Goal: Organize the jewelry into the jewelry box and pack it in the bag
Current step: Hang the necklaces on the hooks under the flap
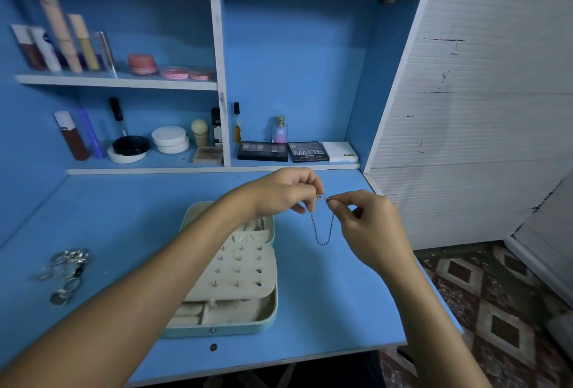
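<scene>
Pinching chain (322,229): both hands (left (283,192), right (369,226)) | jewelry box (266,313) open, studs (238,269) inside

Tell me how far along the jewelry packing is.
Early stage. Done: the jewelry box lies open on the desk, with some studs pinned on its earring panel. In hand: the left hand and right hand pinch the ends of a beaded chain above the desk. Left: the silver jewelry pile lies loose; no bag clearly seen.

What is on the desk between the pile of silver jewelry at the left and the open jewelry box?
Nothing: in the head view, only bare blue desk separates the silver jewelry from the jewelry box.
</scene>
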A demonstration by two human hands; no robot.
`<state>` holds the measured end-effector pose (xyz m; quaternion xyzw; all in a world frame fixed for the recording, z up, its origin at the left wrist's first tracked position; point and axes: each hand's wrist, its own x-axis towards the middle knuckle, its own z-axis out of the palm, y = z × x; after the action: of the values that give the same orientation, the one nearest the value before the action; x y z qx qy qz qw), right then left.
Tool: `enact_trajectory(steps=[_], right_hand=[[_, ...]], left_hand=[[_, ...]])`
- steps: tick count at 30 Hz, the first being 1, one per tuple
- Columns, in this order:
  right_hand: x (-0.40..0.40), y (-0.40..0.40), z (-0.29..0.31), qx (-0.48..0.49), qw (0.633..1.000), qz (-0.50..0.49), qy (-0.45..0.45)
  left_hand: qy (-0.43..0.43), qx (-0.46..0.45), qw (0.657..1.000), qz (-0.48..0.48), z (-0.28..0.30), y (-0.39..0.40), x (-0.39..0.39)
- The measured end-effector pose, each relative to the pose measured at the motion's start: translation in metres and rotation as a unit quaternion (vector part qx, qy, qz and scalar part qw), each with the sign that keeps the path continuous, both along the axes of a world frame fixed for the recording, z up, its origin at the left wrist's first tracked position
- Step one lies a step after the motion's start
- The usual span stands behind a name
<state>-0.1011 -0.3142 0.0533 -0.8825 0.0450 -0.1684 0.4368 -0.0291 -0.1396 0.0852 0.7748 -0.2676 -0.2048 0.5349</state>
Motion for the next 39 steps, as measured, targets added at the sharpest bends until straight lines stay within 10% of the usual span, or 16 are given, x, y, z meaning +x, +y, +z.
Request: enact_trajectory(steps=[4, 15, 39], right_hand=[[0.002, 0.004, 0.0, 0.031, 0.999, -0.011, -0.011], [0.0, 0.025, -0.001, 0.2, 0.978, 0.039, 0.038], [0.014, 0.068, 0.004, 0.187, 0.967, 0.167, 0.04]], left_hand=[[0.08, -0.052, 0.995, 0.012, 0.004, 0.021, 0.002], [-0.03, 0.156, 0.986, 0.042, 0.007, 0.053, -0.003], [-0.115, 0.162, 0.978, 0.067, 0.008, 0.077, -0.006]])
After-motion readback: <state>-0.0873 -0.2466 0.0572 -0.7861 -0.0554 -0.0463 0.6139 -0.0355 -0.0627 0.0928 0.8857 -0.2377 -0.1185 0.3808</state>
